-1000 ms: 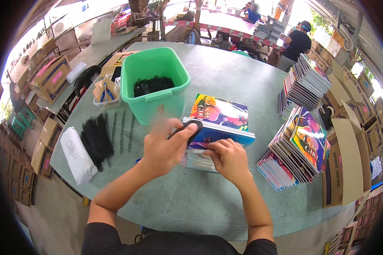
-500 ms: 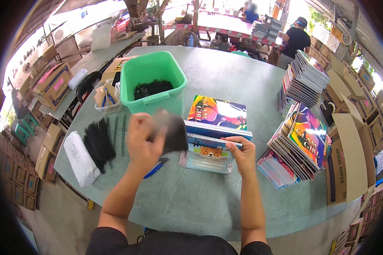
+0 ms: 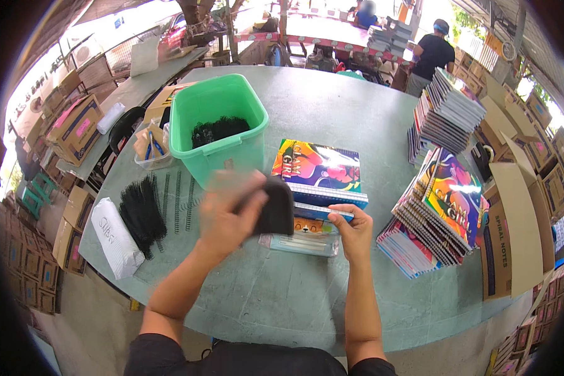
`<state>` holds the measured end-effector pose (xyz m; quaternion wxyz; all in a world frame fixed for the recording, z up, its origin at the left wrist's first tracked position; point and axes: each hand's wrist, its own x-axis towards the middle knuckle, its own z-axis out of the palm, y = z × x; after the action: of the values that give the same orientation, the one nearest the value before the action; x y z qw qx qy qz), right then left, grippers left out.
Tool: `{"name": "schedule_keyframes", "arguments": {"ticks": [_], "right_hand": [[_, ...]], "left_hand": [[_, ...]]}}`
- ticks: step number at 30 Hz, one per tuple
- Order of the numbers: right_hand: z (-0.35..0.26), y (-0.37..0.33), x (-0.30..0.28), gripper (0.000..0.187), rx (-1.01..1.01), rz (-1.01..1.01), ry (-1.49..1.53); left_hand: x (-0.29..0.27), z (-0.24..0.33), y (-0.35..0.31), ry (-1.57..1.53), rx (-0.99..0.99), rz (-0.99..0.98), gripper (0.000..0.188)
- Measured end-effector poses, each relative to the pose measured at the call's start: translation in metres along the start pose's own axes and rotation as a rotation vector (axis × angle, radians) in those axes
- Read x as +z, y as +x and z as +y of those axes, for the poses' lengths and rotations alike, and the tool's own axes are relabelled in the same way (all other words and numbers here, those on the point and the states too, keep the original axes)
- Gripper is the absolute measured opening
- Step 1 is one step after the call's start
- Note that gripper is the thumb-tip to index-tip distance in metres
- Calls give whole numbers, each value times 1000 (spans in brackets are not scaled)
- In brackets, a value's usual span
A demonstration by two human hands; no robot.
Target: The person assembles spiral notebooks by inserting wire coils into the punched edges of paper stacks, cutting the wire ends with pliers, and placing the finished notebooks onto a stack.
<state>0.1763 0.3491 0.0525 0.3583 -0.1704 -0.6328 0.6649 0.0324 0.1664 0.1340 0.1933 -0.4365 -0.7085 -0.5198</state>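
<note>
My left hand (image 3: 229, 216), blurred by motion, grips a dark flat piece with rounded corners (image 3: 274, 210), whose kind I cannot make out. It overlaps the left end of a notebook (image 3: 319, 213) with a blue edge. My right hand (image 3: 356, 235) pinches that notebook's right end, thumb on top. An orange animal face shows on a cover (image 3: 311, 226) just below. Under it lies a clear-wrapped bundle (image 3: 304, 245). Right behind, a pile of colourful notebooks (image 3: 319, 166) rests on the table, a row of punched holes along its near edge.
A green bin (image 3: 216, 150) holds black spiral coils (image 3: 219, 130). More coils (image 3: 143, 216) lie left beside a white wrapped roll (image 3: 116, 238). A small tub (image 3: 153, 153) contains blue-handled tools. Spiral notebook stacks (image 3: 432, 213) and an open carton (image 3: 514, 232) stand right. A person (image 3: 433, 56) stands beyond.
My left hand has moved right with the dark piece, which now covers more of the notebook's left end. My right hand keeps its pinch, nearly in place.
</note>
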Motion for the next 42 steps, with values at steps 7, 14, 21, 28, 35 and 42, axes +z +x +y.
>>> {"name": "schedule_keyframes", "arguments": {"ticks": [7, 14, 21, 28, 35, 42], "right_hand": [[-1, -1, -2, 19, -7, 5, -15], [5, 0, -1, 18, -2, 21, 12], [1, 1, 1, 21, 23, -17, 88], [-2, 2, 1, 41, 30, -54, 362], [-19, -2, 3, 53, 90, -26, 132], [-10, 0, -4, 44, -8, -53, 116]], "left_hand": [[13, 2, -3, 57, 194, -280, 29], [30, 2, -13, 51, 156, -514, 30], [39, 2, -24, 80, 161, -654, 25], [47, 11, -13, 153, 192, -707, 26], [53, 18, -7, 106, 258, -442, 28], [74, 28, -19, 43, 139, -443, 29]]}}
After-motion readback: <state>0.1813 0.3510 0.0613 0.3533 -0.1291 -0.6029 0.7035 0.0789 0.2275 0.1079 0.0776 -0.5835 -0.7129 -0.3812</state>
